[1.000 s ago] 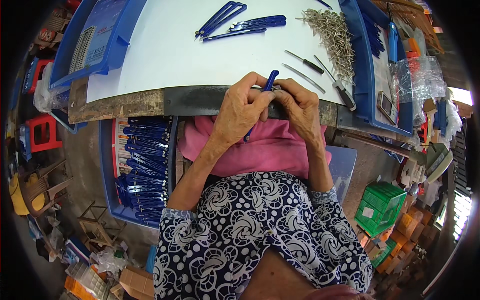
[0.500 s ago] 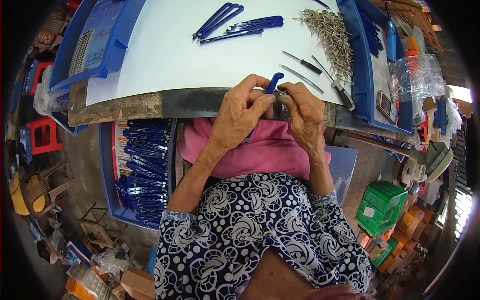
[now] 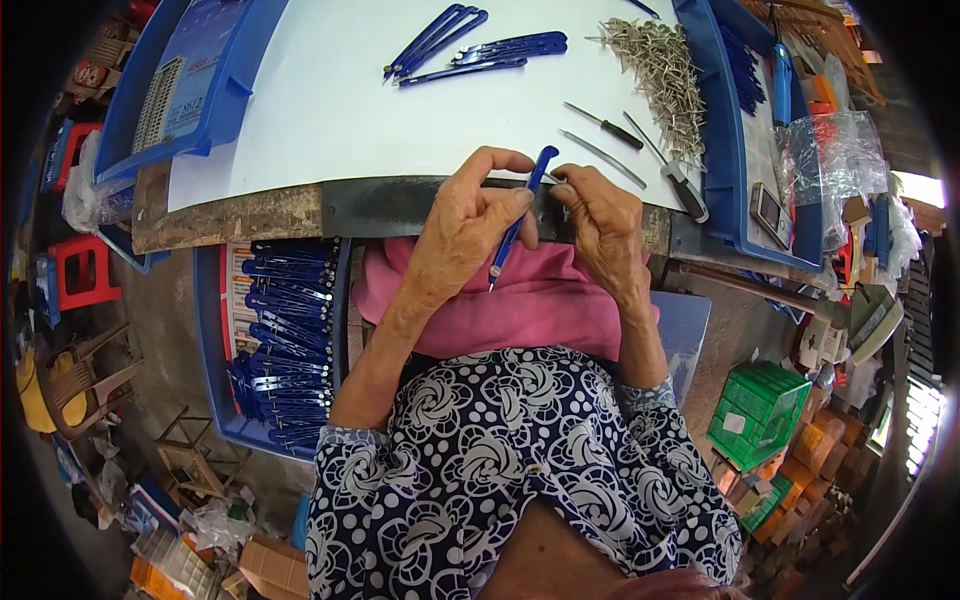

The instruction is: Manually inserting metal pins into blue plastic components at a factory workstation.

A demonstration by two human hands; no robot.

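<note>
My left hand [image 3: 458, 232] grips a slim blue plastic handle [image 3: 508, 242] between thumb and fingers, over the table's front edge. The handle's hooked end points away from me; its lower end has a small metal spot and tip. Close to its upper part, the fingertips of my right hand [image 3: 605, 222] are pinched on a thin silvery pin, mostly hidden. Similar blue handles [image 3: 428, 42] lie in small groups on the white table sheet [image 3: 340, 110]. A heap of silvery metal pins with flat heads [image 3: 660, 85] lies at the far right.
Two screwdrivers [image 3: 685, 190] and a grey rod [image 3: 603, 158] lie right of centre. Blue trays [image 3: 722, 120] flank the sheet; the right one holds a phone [image 3: 770, 213]. Below the table at left, another blue tray [image 3: 212, 350] holds many blue handles. Pink cloth [image 3: 420, 300] covers my lap.
My hands have moved slightly apart. The blue handle in my left hand now shows more of its length, and my right fingertips have drawn off it.
</note>
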